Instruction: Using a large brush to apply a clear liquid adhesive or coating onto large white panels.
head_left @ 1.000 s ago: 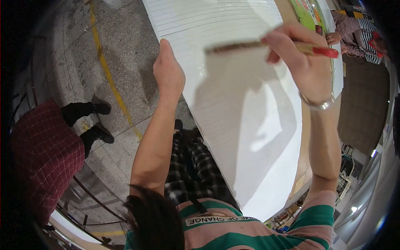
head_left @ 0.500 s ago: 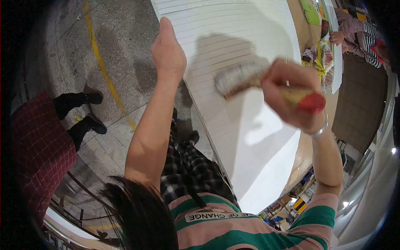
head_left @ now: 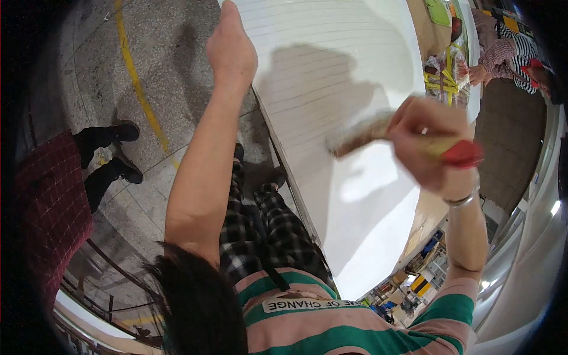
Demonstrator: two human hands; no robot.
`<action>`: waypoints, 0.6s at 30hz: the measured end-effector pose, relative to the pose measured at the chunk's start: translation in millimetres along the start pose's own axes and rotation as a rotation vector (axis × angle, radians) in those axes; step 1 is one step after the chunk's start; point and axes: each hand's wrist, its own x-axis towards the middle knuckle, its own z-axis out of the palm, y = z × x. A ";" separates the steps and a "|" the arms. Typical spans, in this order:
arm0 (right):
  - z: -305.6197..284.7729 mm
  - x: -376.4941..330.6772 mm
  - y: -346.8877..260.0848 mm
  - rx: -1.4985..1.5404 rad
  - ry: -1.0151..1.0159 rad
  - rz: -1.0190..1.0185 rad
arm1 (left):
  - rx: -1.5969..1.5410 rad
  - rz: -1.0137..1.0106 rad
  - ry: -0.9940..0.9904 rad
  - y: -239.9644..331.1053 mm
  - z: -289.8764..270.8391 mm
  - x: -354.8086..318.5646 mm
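In my right hand [head_left: 429, 139] is a wide brush, closed fingers wrapped round its wooden handle [head_left: 436, 145] with a red end. Its bristles [head_left: 358, 135], smeared by motion, point left over a long white surface [head_left: 319, 118]. Thin parallel lines cross that surface, like the edges of overlapped paper sheets; whether the bristles touch it I cannot tell. My left hand [head_left: 232, 56] is at the left edge of the white surface, its fingers pressed together and mostly hidden. What it grips, if anything, does not show.
Brown board [head_left: 431, 210] shows along the right of the white surface. Beyond it lie a plastic-wrapped bundle with yellow straps [head_left: 448, 74] and a green packet [head_left: 438, 12]. A co-worker's hand [head_left: 478, 75] is at far right. Another person in a dark red checked garment [head_left: 53, 207] stands at left.
My right hand has moved right and slightly down with the brush. My left hand appears higher in the picture, while the whole view has shifted a little.
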 end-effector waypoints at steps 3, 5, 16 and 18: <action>4.9 14.5 1.6 0.104 0.246 -0.086 | -0.358 0.000 -0.053 5.6 5.7 -5.5; 16.8 -0.8 10.0 0.060 0.034 -0.103 | -0.300 0.023 -0.075 3.2 4.9 -2.1; 16.3 -92.5 29.2 0.052 -0.030 0.241 | -0.376 0.028 -0.152 -19.9 -9.5 -83.8; 5.7 -98.3 33.2 0.169 0.058 0.311 | -0.254 -0.002 -0.063 -33.7 -6.7 -128.7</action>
